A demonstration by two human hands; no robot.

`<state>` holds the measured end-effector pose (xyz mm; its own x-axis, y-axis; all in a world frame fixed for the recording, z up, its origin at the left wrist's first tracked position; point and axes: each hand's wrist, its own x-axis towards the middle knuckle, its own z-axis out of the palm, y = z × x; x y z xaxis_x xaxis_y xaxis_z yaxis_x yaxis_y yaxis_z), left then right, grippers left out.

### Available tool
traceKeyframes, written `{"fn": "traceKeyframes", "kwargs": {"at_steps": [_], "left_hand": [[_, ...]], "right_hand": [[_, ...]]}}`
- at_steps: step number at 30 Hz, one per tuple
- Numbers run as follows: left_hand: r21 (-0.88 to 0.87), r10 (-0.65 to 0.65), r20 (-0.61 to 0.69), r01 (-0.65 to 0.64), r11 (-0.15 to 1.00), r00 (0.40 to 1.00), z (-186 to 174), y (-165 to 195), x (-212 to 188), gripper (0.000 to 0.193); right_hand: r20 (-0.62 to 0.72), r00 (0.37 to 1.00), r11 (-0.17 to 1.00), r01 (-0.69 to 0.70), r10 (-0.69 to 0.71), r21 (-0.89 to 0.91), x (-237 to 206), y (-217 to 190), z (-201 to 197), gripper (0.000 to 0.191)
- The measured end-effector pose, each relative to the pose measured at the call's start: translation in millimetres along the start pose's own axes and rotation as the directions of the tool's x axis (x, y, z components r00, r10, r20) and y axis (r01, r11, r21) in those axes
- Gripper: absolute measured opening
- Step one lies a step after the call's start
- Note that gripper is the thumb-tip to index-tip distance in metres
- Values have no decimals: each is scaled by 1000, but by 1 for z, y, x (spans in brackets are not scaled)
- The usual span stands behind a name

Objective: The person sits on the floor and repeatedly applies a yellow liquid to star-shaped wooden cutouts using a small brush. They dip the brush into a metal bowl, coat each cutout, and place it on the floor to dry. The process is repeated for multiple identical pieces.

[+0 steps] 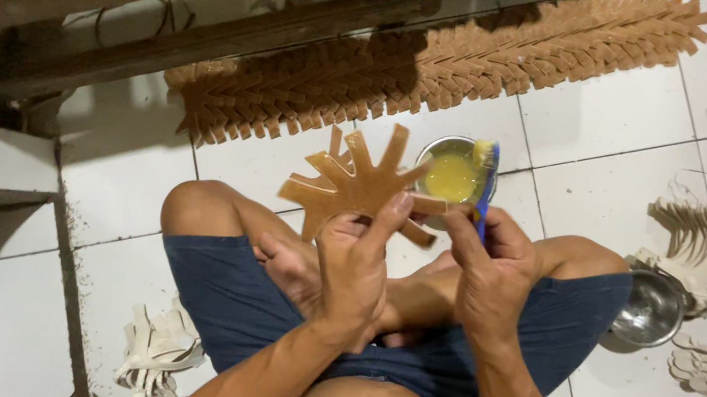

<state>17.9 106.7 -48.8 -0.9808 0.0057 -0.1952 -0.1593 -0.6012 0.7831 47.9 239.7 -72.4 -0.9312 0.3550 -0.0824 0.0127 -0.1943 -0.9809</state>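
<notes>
Left hand [351,270]: grip clenched on the tan, flat, comb-cut leather piece with radiating fingers [354,184], held up above the crossed legs, near the small metal bowl of yellow glue [453,175] on the white tiled floor [614,127]. Right hand [494,275]: grip clenched on the blue-handled brush [484,177], bristles loaded yellow. We judge an even coat needs the piece held steady and the strokes run along each finger, without drips. The piece looks stiff, with the strips splayed like a fan. Further right, an empty steel bowl [651,308].
</notes>
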Motion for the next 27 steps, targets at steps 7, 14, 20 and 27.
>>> {"fn": "traceKeyframes", "kwargs": {"at_steps": [7, 14, 20, 27], "left_hand": [[-135, 22, -75, -32, 990, 997, -11, 2, 14, 23], [-145, 50, -57, -58, 988, 997, -10, 1, 15, 23], [-138, 18, -67, -27, 990, 998, -15, 5, 19, 22], [-463, -259, -210, 138, 876, 943, -50, -10, 33, 24]], "right_hand": [[132, 954, 887, 300, -271, -350, -17, -16, 2, 29], [183, 909, 743, 413, -375, -527, -11, -19, 1, 24], [-5, 941, 733, 260, -338, -628, 6, -15, -25, 23], [-105, 988, 868, 45, -111, -494, 56, 49, -84, 23]]}}
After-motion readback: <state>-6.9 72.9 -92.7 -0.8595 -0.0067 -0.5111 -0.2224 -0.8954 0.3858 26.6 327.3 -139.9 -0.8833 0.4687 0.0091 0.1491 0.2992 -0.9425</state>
